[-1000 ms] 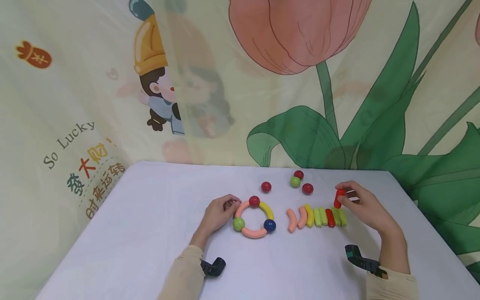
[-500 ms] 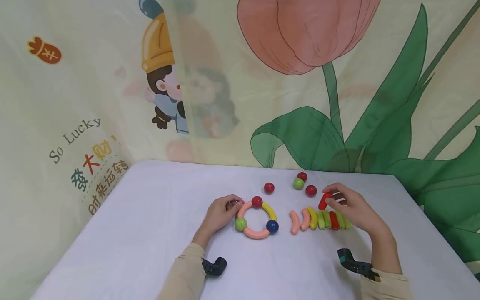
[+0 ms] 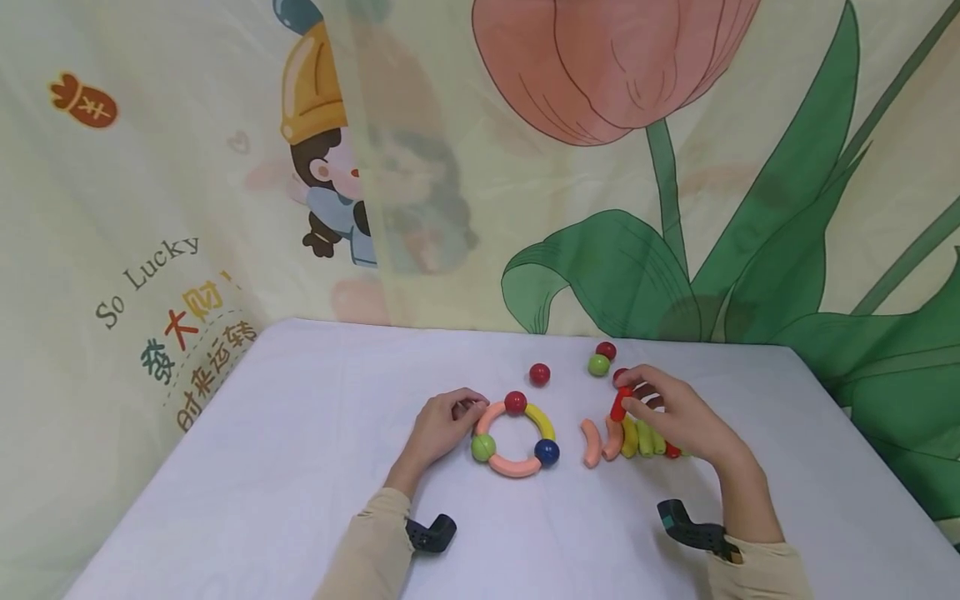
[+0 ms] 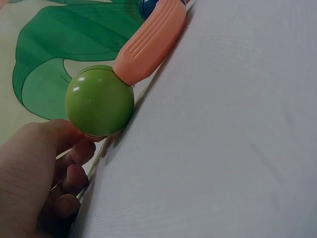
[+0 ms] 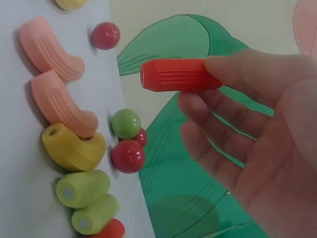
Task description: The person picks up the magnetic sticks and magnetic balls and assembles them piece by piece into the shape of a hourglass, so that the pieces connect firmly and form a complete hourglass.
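My right hand (image 3: 671,412) pinches a red magnetic rod (image 5: 176,75) between thumb and fingertips, raised above a row of rods. My left hand (image 3: 446,423) pinches the upper-left pink curved rod (image 3: 491,415) of a ring on the table; the green ball (image 4: 100,100) partly hides its fingertips in the left wrist view. The ring joins this green ball, a red ball (image 3: 515,403), a blue ball (image 3: 547,452), a yellow curved rod (image 3: 540,422) and a lower pink curved rod (image 4: 153,42).
Right of the ring lie two loose pink curved rods (image 5: 52,49), a yellow curved rod (image 5: 74,147) and green straight rods (image 5: 83,189), with another red rod (image 5: 110,229) partly hidden. Loose red balls (image 3: 539,374) and a green ball (image 3: 598,365) sit behind, near the table's far edge.
My right hand has carried the red rod leftward, from over the right end of the row to over the pink and yellow curved rods. My left hand stays at the ring.
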